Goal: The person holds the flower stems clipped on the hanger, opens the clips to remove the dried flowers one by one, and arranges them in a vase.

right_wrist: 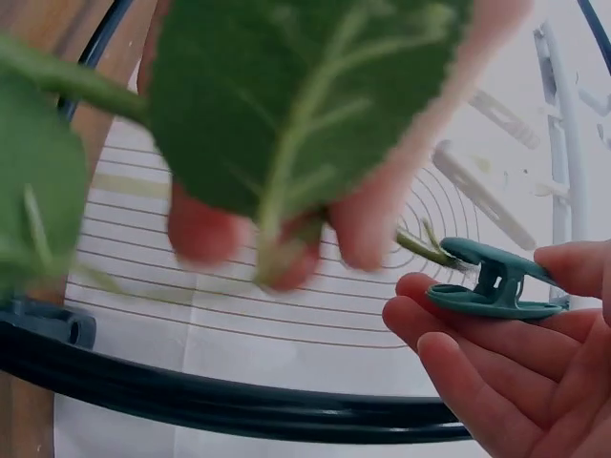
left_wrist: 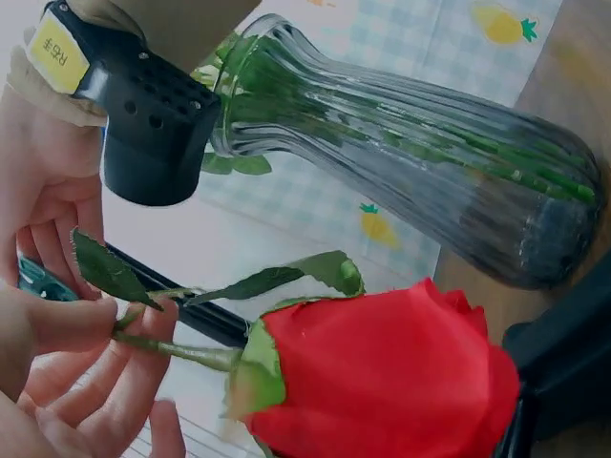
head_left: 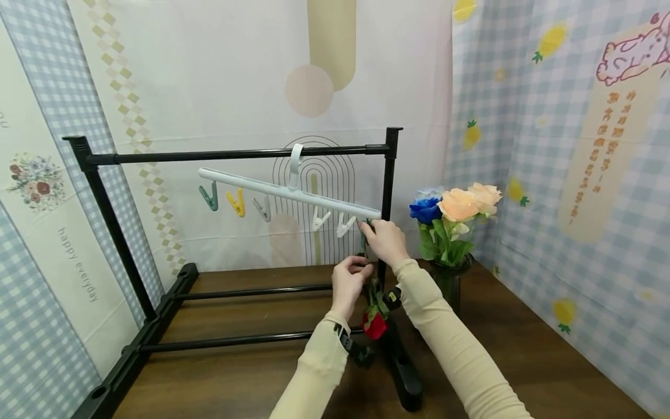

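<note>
A red rose [head_left: 375, 325] hangs head down, its stem pinched between thumb and fingers of my left hand [head_left: 348, 285]. In the left wrist view the rose [left_wrist: 391, 372] fills the lower right, leaves on its stem. My right hand [head_left: 387, 241], at the low right end of the pale blue hanger [head_left: 246, 184], pinches a dark green clothes peg [right_wrist: 496, 281] between thumb and fingers. The cut stem tip reaches the peg's mouth; whether it is clamped I cannot tell. A leaf [right_wrist: 296, 105] hides part of the left hand in the right wrist view.
The hanger hooks over a black rack's top bar [head_left: 209, 155], tilted down rightward. Green [head_left: 209, 196], yellow [head_left: 237, 202], grey [head_left: 263, 208] and white pegs [head_left: 320, 219] hang from it. A glass vase [left_wrist: 382, 124] with blue and peach flowers [head_left: 460, 205] stands right of the rack on the wooden table [head_left: 235, 378].
</note>
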Motion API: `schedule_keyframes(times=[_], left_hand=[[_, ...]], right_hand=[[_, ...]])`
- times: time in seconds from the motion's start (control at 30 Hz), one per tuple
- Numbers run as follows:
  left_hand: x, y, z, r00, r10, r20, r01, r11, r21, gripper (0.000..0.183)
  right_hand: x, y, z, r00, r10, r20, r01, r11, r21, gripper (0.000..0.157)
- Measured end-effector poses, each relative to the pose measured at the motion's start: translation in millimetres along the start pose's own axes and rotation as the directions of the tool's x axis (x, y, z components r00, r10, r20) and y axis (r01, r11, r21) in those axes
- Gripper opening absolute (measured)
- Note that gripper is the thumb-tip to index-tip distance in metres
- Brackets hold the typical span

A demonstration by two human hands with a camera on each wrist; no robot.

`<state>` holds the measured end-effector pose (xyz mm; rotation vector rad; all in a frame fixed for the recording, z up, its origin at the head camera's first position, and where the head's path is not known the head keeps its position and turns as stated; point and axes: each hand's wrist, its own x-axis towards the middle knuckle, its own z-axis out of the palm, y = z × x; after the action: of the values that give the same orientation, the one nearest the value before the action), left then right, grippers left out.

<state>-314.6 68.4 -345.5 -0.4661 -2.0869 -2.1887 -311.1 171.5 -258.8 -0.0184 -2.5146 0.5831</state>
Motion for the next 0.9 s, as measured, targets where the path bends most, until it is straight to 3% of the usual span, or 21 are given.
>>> schedule_keyframes(times=[0.2, 0.4, 0.5, 0.63, 0.8, 0.9], left_hand=[[-1.9, 4.7, -11.8, 0.998, 0.057, -0.025, -0.051, 0.980, 0.191, 0.015], [1.2, 5.0, -24.1, 0.988, 0.147, -0.055, -0.112, 0.905, 0.411, 0.016], [2.8, 2.1, -32.6, 0.982, 0.182, -0.059, -0.123, 0.836, 0.535, 0.017], [5.0, 0.9, -45.5, 0.966, 0.258, -0.036, -0.165, 0.713, 0.681, 0.013], [6.2, 3.2, -54.6, 0.917, 0.395, 0.051, -0.272, 0.530, 0.803, 0.008], [3.3, 5.0, -56.5, 0.897, 0.432, 0.096, -0.298, 0.430, 0.852, 0.007]], right_hand=[[2, 2, -4.2, 0.999, 0.014, 0.028, -0.015, 0.999, 0.040, 0.047], [3, 2, -9.8, 0.998, 0.022, 0.067, -0.025, 0.999, 0.040, 0.046], [4, 2, -13.3, 0.998, 0.021, 0.067, -0.023, 0.999, 0.026, 0.045], [4, 1, -16.3, 0.997, 0.014, 0.077, -0.014, 1.000, 0.007, 0.045], [4, 1, -16.1, 0.995, 0.028, 0.096, -0.028, 1.000, -0.003, 0.046], [4, 2, -15.0, 0.994, 0.036, 0.103, -0.036, 0.999, -0.002, 0.046]])
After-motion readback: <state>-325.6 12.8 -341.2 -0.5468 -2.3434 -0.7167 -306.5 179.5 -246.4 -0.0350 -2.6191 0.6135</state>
